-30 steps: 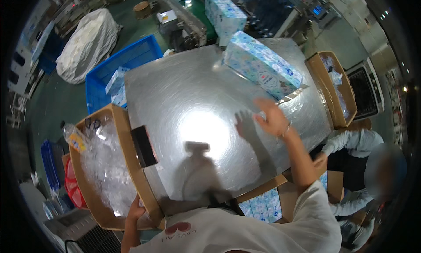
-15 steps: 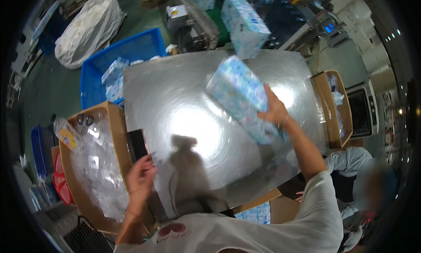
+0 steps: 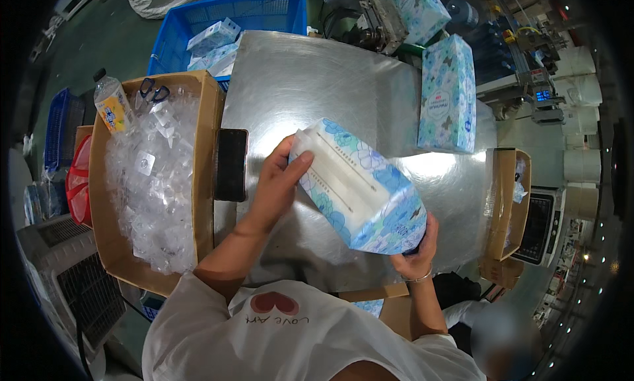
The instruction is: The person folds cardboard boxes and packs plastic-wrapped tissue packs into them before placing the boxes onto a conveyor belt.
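Note:
A tissue pack (image 3: 350,183) in blue floral wrap is tilted above the metal table (image 3: 290,70), a pale strip along its upward face. My left hand (image 3: 277,179) grips its far left end, thumb on top. At the near right end my right hand (image 3: 417,250) is closed round the lower corner, some of its fingers hidden beneath. Another floral tissue pack (image 3: 448,94) rests at the table's far right, apart from both hands. A black phone (image 3: 231,164) lies by the table's left edge, near my left forearm.
Left of the table, a cardboard box (image 3: 206,176) holds crumpled clear plastic, scissors (image 3: 153,90) and a bottle (image 3: 112,102). A blue crate (image 3: 191,18) with packs stands behind it. Machinery (image 3: 373,24) borders the far side. Another carton (image 3: 503,203) and a person (image 3: 502,341) are at right.
My left hand has moved from the table's left side onto the pack. The pack has turned, its pale strip now showing, and come nearer. The other pack sits farther onto the table; my view has shifted.

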